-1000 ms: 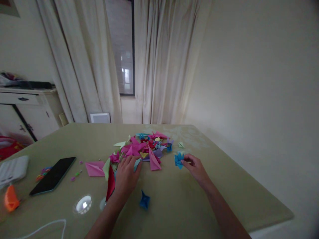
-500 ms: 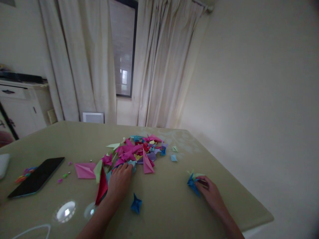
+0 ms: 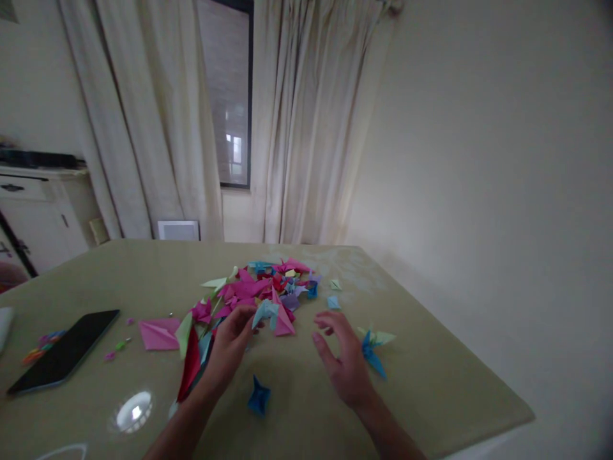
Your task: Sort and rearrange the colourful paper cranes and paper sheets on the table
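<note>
The blue paper figure (image 3: 373, 359) has been let go by the right hand (image 3: 345, 363) and now lies on the table (image 3: 440, 390) against a pale green piece (image 3: 384, 337); that hand is thus freed, its fingers loosely curved, nothing visible in them. A pale blue folded piece (image 3: 265, 313) has been raised at the colourful pile's (image 3: 245, 286) near edge, pinched by the left hand (image 3: 228, 350). A dark blue figure (image 3: 259, 396) is left between the forearms, and the pile is partly hidden by the left hand.
</note>
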`<action>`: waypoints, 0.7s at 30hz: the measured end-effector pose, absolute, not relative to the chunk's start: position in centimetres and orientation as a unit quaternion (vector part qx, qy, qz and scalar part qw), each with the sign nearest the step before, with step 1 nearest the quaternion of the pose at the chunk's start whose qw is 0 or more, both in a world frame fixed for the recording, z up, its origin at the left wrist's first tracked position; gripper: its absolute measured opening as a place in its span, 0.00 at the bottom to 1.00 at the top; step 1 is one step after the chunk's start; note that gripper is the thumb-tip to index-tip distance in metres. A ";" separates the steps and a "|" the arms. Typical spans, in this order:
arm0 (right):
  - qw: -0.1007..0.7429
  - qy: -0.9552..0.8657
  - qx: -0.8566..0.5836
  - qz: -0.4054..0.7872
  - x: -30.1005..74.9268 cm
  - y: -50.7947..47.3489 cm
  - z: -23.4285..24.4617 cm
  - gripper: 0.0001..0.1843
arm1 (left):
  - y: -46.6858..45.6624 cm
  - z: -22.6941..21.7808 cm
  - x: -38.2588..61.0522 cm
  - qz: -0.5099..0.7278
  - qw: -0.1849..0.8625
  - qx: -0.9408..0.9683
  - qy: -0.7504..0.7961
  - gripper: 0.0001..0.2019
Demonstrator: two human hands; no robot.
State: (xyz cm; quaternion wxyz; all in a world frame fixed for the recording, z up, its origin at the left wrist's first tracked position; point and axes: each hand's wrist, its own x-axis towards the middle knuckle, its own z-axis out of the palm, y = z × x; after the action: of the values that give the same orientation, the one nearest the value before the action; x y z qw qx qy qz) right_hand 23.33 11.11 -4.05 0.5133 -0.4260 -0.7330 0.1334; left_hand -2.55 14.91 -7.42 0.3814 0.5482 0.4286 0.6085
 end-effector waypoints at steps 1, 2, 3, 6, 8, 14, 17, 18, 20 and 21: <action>0.493 -0.746 -0.409 0.182 21.7 12.0 -3.7 0.16 | 14.8 -7.5 -2.3 0.607 0.399 0.542 0.422 0.19; 0.472 -0.750 -0.400 0.234 20.4 12.8 -3.4 0.19 | 14.7 -7.5 -2.1 0.603 0.415 0.537 0.419 0.19; 0.461 -0.746 -0.395 0.274 19.3 13.7 -3.4 0.20 | 14.6 -7.6 -1.9 0.600 0.428 0.532 0.417 0.19; 0.464 -0.723 -0.393 0.328 17.3 15.4 -4.1 0.18 | 14.4 -7.6 -1.4 0.584 0.456 0.528 0.415 0.21; 0.477 -0.702 -0.402 0.343 17.2 15.7 -4.8 0.16 | 14.1 -7.4 -1.2 0.560 0.472 0.537 0.418 0.21; 0.472 -0.670 -0.466 0.332 22.0 14.0 -4.2 0.15 | 13.7 -6.9 -0.7 0.507 0.459 0.579 0.444 0.22; 0.472 -0.678 -0.513 0.232 26.4 11.8 -4.1 0.16 | 14.6 -7.6 -1.2 0.499 0.414 0.593 0.479 0.21; 0.466 -0.678 -0.532 0.201 27.8 11.0 -4.5 0.15 | 15.0 -7.9 -1.3 0.493 0.387 0.604 0.492 0.20; 0.434 -0.686 -0.565 0.148 30.2 9.5 -6.1 0.14 | 16.0 -8.6 -1.6 0.467 0.319 0.640 0.520 0.19; 0.415 -0.689 -0.580 0.124 31.1 8.9 -7.1 0.14 | 16.4 -8.8 -1.5 0.444 0.285 0.660 0.535 0.20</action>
State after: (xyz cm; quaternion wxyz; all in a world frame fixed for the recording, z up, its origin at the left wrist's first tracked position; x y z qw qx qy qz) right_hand 31.09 8.89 -7.12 0.4153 -0.5805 -0.6894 0.1239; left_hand -1.51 16.45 -8.78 0.2847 0.6604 0.5346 0.4438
